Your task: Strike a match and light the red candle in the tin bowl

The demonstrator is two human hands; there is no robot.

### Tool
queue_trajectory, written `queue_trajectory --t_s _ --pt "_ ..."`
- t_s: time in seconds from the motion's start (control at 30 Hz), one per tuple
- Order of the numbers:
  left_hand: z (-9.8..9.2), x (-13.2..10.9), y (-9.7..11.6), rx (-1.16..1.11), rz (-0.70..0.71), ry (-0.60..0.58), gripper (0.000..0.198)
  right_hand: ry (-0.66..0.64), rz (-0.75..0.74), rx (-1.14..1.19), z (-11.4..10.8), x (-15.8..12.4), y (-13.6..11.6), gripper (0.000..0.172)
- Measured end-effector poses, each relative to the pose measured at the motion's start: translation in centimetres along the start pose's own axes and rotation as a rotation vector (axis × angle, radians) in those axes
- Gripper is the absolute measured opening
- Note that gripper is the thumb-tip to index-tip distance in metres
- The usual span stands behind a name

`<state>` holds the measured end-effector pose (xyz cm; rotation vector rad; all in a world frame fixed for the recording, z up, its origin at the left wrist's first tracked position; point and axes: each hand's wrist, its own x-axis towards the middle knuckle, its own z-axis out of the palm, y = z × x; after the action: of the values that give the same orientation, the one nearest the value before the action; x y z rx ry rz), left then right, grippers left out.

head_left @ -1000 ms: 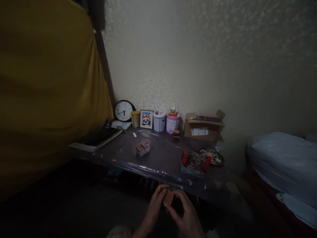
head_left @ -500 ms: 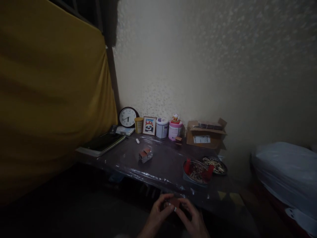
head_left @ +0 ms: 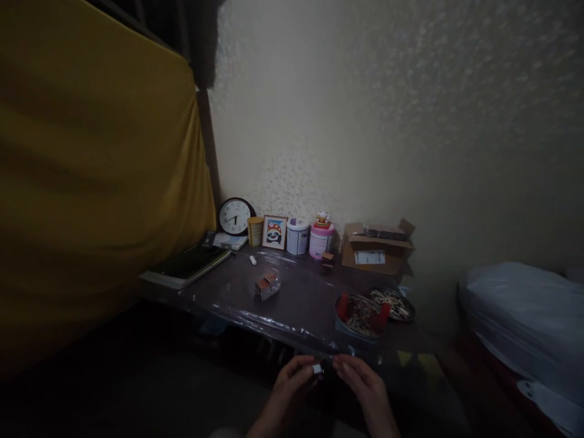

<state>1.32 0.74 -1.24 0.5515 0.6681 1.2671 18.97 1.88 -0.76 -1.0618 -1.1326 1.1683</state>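
Note:
My left hand (head_left: 292,382) is at the near edge of the table, thumb and fingers closed on a small box (head_left: 317,368) whose white end shows beside a dark part. My right hand (head_left: 360,378) is a little to the right, apart from the left, with thumb and fingertips pressed together; I cannot make out what is in them. Beyond the hands, a stack of small boxes (head_left: 267,285) with reddish-brown tops sits on the table. To the right, a round dish (head_left: 360,331) holds pale thin sticks and red pieces.
A second dish (head_left: 393,304) of pale sticks overlaps behind. Along the wall stand a clock (head_left: 235,216), a yellow cup (head_left: 255,231), a framed panda picture (head_left: 274,233), two tubs (head_left: 298,237) and a cardboard box (head_left: 376,255). A book (head_left: 187,267) lies left, beside a yellow curtain (head_left: 100,182).
My hands have moved apart. The reddish-brown face of the small box, earlier between both hands, no longer shows; its white end now shows at my left fingertips.

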Motion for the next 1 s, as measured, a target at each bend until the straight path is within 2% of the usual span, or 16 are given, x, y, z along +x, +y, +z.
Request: queue_trajectory --t_s 0.1,0.23,0.37,0.5,0.6,1.0 --pt "-0.2 0.0 -0.3 -0.019 -0.011 -0.035 0.025 0.017 -0.035 -0.057 0.4 -0.6 -0.8 0.033" --pt "-0.4 0.1 -0.6 -0.025 -0.010 -0.065 0.020 0.108 -0.096 -0.201 0.8 -0.8 -1.5 0.030" --pt "-0.2 0.2 -0.9 -0.005 -0.012 -0.063 0.026 0.192 -0.191 -0.294 1.3 -0.7 -1.6 0.031" --pt "0.2 0.3 -1.0 0.043 -0.020 -0.043 0.028 0.135 -0.403 -0.462 1.8 -1.2 -1.2 0.021" --pt "0.4 0.3 -0.9 0.102 0.007 -0.026 0.029 0.104 -0.491 -0.558 2.0 -1.5 -0.9 0.016" --pt "0.3 0.6 -1.3 0.012 -0.050 0.002 0.029 0.079 -0.541 -0.641 1.8 -1.4 -0.2 0.014"
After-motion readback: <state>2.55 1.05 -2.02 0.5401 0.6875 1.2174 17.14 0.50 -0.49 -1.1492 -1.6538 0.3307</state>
